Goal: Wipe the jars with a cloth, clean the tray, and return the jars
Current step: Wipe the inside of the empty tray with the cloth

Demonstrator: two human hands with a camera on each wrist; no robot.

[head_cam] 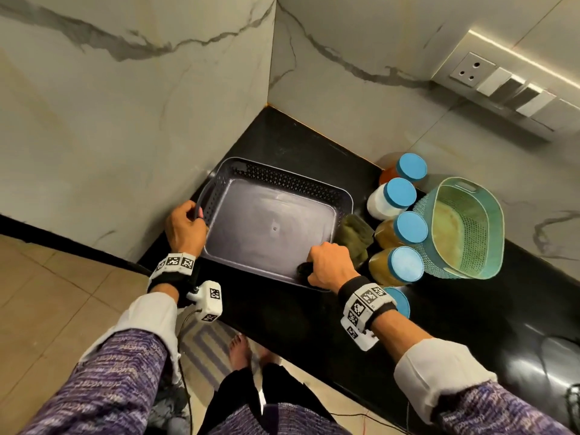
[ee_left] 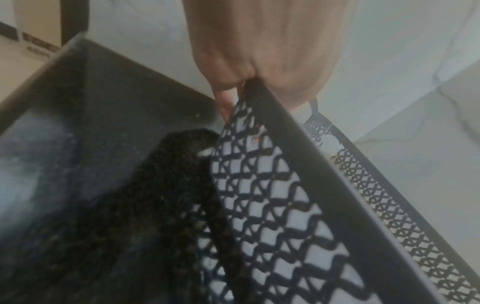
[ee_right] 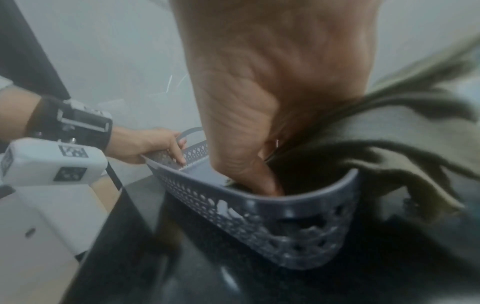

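An empty grey tray (head_cam: 343, 199) with lattice walls lies on the black counter (head_cam: 314, 324), set into the wall corner. My left hand (head_cam: 185, 228) grips its left rim; the left wrist view shows that hand (ee_left: 259, 53) pinching the lattice wall (ee_left: 262, 195). My right hand (head_cam: 326, 264) is at the tray's near right corner and holds an olive-green cloth (head_cam: 354, 237). In the right wrist view the cloth (ee_right: 389, 133) drapes over the tray rim (ee_right: 298, 200) under my right hand (ee_right: 272, 86). Several blue-lidded jars (head_cam: 405, 265) stand in a row just right of the tray.
A teal lattice basket (head_cam: 492, 221) stands right of the jars. Marble walls close the counter at the back and left. A switch panel (head_cam: 502, 86) is on the right wall. The counter's front edge runs diagonally, with floor and my feet (head_cam: 241, 353) below.
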